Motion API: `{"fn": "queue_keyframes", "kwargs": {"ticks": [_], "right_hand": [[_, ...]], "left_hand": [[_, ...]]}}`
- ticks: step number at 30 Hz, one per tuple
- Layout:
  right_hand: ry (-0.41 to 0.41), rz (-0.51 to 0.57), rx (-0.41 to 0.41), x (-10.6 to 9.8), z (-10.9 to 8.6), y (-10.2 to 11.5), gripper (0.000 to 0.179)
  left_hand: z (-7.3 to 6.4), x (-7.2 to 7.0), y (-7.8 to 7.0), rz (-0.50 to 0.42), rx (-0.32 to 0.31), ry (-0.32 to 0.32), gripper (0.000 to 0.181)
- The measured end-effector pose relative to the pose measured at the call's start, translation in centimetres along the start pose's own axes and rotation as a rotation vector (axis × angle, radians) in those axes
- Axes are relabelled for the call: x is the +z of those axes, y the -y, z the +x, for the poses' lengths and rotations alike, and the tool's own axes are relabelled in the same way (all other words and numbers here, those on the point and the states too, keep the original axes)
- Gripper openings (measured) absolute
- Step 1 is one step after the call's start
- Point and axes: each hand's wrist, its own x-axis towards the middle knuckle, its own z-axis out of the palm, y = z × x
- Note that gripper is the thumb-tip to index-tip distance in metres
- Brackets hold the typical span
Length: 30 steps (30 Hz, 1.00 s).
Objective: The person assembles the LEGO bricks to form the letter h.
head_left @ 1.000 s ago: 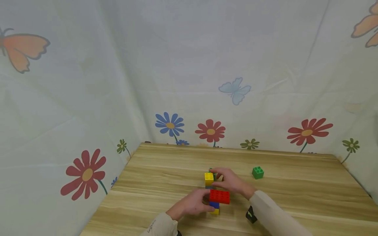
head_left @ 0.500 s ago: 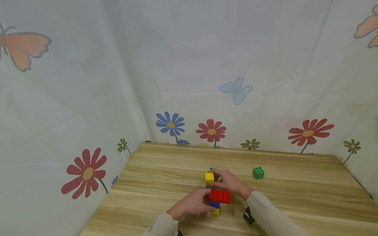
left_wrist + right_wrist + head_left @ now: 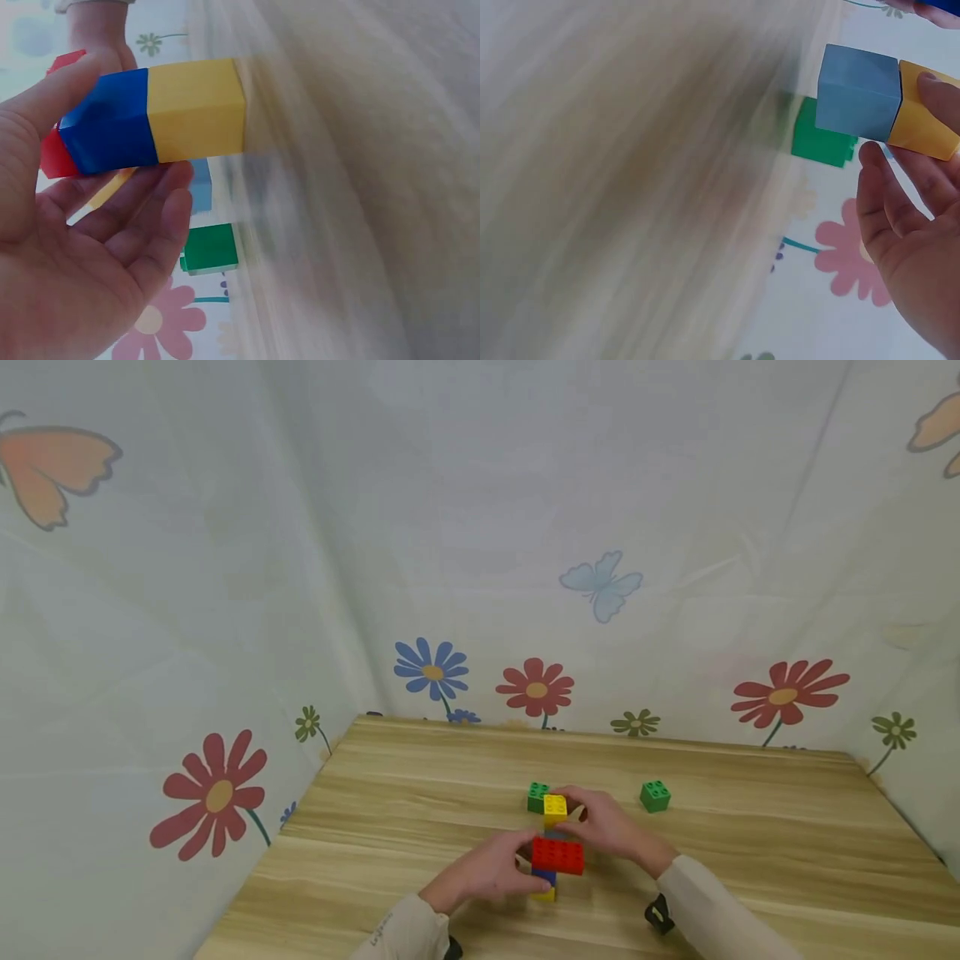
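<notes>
My left hand (image 3: 495,867) grips a stack of toy bricks by its side. In it a long red brick (image 3: 557,855) sits on a blue brick (image 3: 109,124), with a yellow brick (image 3: 196,111) at the bottom. Just beyond, my right hand (image 3: 609,827) pinches a second, shorter stack. That one has a yellow brick (image 3: 555,810) on top of a grey-blue brick (image 3: 859,91); thumb and fingers hold the yellow part. From the head view, the red brick partly covers the lower part of this shorter stack.
Behind the right hand's stack a green brick (image 3: 537,797) stands on the wooden table (image 3: 420,777). Another green brick (image 3: 655,796) lies farther right. A black object (image 3: 659,914) shows at the right sleeve. Flower-printed cloth (image 3: 465,527) hangs behind and left of the table.
My right hand has moved to the right with the yellow and grey-blue stack, so more of the green brick behind shows. The left hand keeps nearly the same place and grip.
</notes>
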Motion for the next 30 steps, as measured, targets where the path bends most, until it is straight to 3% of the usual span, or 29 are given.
{"fn": "queue_keyframes", "kwargs": {"ticks": [8,13,21,30], "right_hand": [[-0.009,-0.054,0.002,-1.9,-2.5,-0.3,0.043],[0.001,-0.069,0.0,-2.8,-3.8,-0.5,0.044],[0.039,-0.072,0.041,-3.3,-5.7,-0.9,0.045],[0.076,-0.046,-0.001,-3.0,-6.9,-1.2,0.039]], "left_hand": [[0.3,0.1,-0.7,-0.069,0.015,-0.043,0.036],[0.5,0.1,-0.9,-0.037,0.063,-0.069,0.035],[0.7,0.2,-1.4,-0.016,0.08,-0.049,0.035],[1.1,0.6,-1.7,0.01,0.099,-0.038,0.033]]}}
